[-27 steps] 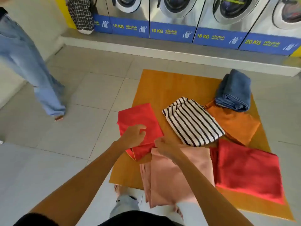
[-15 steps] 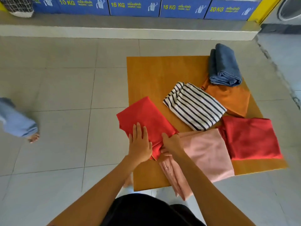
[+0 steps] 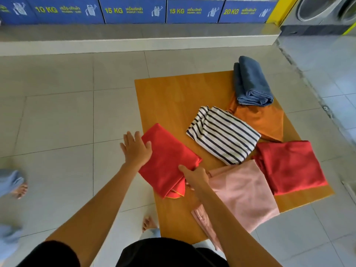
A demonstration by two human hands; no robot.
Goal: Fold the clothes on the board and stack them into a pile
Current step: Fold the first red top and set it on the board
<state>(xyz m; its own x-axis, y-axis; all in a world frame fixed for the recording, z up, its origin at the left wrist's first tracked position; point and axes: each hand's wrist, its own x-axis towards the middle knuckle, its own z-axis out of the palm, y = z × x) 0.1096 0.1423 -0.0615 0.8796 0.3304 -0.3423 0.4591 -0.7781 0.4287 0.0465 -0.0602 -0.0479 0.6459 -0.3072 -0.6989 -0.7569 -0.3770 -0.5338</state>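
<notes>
The left hand point(image 3: 135, 150) lies flat, fingers spread, on the far left edge of the folded red cloth point(image 3: 169, 160). The right hand point(image 3: 194, 177) pinches that cloth's near right corner, thumb on top, both arms reaching forward. The cloth sits at the left side of the orange board point(image 3: 173, 97) on the floor. Beside it lie a pink garment point(image 3: 242, 191), a striped shirt point(image 3: 223, 134), a dark red piece point(image 3: 290, 166), an orange piece point(image 3: 262, 120) and a rolled blue towel point(image 3: 250, 83).
</notes>
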